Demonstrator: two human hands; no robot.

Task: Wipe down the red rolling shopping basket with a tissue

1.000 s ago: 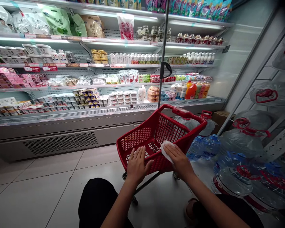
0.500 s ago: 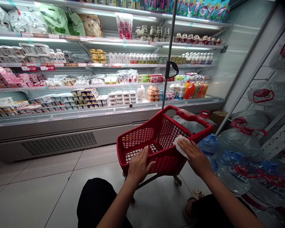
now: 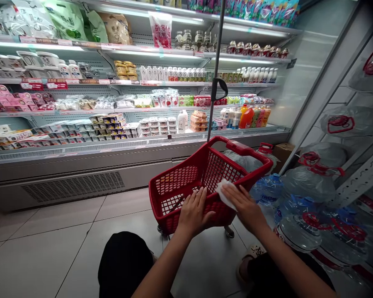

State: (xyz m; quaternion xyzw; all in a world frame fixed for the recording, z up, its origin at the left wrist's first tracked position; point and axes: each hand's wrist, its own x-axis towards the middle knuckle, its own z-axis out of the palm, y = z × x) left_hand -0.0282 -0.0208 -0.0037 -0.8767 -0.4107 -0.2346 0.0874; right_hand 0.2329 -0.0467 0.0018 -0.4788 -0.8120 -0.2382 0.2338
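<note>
A red plastic shopping cart [image 3: 189, 177] with lattice walls stands in front of me, its handle end toward the right. On its near rim rests my left hand [image 3: 195, 211], fingers stretched out and thumb apart, with nothing seen in it. Farther right along the same side, my right hand [image 3: 244, 207] presses a white wipe [image 3: 225, 194] flat against the rim, its fingers over the wipe. Part of the wipe sticks out past the fingertips on the left. Some of the cart's near wall is hidden by my hands.
Behind the cart runs a refrigerated display case [image 3: 81, 165] stocked with dairy, bottles and bags. Large water bottles [image 3: 301, 227] crowd the right side. A dark pole [image 3: 216, 58] rises by the cart. My knee [image 3: 124, 260] is at lower left, above the tiled floor [image 3: 65, 240].
My left hand has slid right along the near rim. My right hand and the wipe have moved left and slightly down the rim, closer to my left hand.
</note>
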